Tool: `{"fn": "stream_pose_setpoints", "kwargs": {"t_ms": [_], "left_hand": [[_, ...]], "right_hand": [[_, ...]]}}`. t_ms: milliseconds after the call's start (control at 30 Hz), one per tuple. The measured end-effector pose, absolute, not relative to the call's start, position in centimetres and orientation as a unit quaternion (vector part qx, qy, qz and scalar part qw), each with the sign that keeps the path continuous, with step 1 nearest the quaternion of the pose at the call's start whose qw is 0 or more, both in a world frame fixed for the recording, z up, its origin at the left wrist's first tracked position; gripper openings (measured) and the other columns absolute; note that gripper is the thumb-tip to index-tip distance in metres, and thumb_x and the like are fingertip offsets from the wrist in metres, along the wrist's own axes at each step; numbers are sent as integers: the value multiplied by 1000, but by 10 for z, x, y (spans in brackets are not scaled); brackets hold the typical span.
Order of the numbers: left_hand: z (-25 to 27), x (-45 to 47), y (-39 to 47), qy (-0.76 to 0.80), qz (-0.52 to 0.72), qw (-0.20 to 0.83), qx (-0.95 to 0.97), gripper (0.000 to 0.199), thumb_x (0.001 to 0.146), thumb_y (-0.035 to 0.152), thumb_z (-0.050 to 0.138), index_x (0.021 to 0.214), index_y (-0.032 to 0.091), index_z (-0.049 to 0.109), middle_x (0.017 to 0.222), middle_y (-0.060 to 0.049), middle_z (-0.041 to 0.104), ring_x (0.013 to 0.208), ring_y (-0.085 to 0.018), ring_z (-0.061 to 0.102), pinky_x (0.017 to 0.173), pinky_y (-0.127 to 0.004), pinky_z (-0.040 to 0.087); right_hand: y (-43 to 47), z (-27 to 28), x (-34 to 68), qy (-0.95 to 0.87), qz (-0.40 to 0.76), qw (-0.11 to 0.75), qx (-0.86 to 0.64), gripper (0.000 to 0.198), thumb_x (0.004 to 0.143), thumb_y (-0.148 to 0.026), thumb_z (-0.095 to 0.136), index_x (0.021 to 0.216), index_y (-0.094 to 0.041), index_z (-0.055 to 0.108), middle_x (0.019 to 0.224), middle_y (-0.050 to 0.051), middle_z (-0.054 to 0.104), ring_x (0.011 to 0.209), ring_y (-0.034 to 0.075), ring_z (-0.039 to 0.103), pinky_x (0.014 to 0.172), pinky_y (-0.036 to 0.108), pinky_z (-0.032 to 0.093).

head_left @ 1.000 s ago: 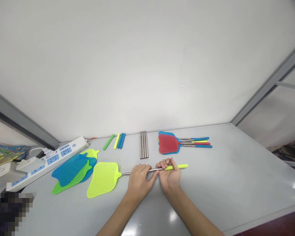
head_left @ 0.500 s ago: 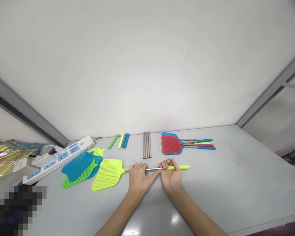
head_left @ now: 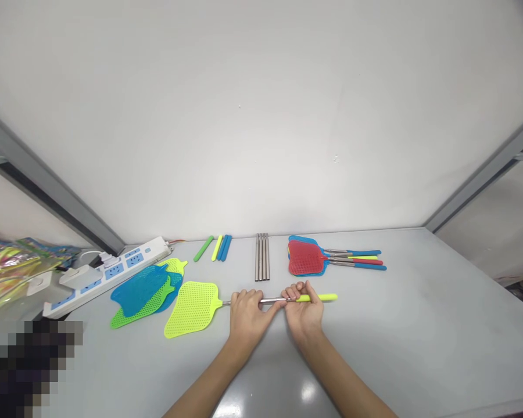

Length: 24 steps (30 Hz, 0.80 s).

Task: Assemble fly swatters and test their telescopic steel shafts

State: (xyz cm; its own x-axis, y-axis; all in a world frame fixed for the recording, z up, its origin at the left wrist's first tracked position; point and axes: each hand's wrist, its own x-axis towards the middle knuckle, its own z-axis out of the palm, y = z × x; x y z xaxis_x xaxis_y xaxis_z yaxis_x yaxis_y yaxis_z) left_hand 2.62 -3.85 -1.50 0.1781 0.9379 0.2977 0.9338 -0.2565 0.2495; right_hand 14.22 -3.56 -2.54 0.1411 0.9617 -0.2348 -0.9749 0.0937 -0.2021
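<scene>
A fly swatter (head_left: 192, 309) lies crosswise in front of me, with a yellow mesh head on the left, a metal rod and a yellow grip at its right end. My left hand (head_left: 247, 313) is closed around the rod near the head, palm down. My right hand (head_left: 304, 310) is turned palm up, its fingers curled round the rod where the yellow grip begins. The rod shows between the two hands. Beyond them lie several loose metal rods (head_left: 262, 258) side by side.
At the back right rests a stack of swatters topped by a red one (head_left: 305, 258). Loose mesh heads (head_left: 142, 290) overlap at the left, near a white power strip (head_left: 108, 276). Coloured grips (head_left: 221, 248) lie by the wall (head_left: 261, 116). Plastic bags (head_left: 13, 267) are at the far left.
The camera view has shifted slightly. Both hands keep their hold on the swatter, with no clear movement along it.
</scene>
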Motion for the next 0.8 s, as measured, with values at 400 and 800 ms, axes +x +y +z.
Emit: {"fn": "stream_pose_setpoints", "kwargs": {"t_ms": [400, 800], "left_hand": [[-11, 33, -41, 608, 175, -12, 774, 36, 73, 44, 38, 51, 18, 48, 54, -2, 56, 57, -15, 47, 61, -29, 23], [-2, 47, -36, 610, 197, 10, 768, 45, 72, 53, 36, 51, 17, 52, 56, -4, 58, 59, -17, 50, 61, -31, 23]], "right_hand": [[-38, -24, 143, 19, 653, 745, -134, 33, 73, -21, 42, 49, -17, 19, 45, -6, 21, 41, 7, 26, 46, 24, 27], [-29, -27, 149, 18, 619, 766, -172, 38, 69, -18, 45, 51, -17, 11, 43, -8, 16, 39, 6, 23, 44, 23, 27]]}}
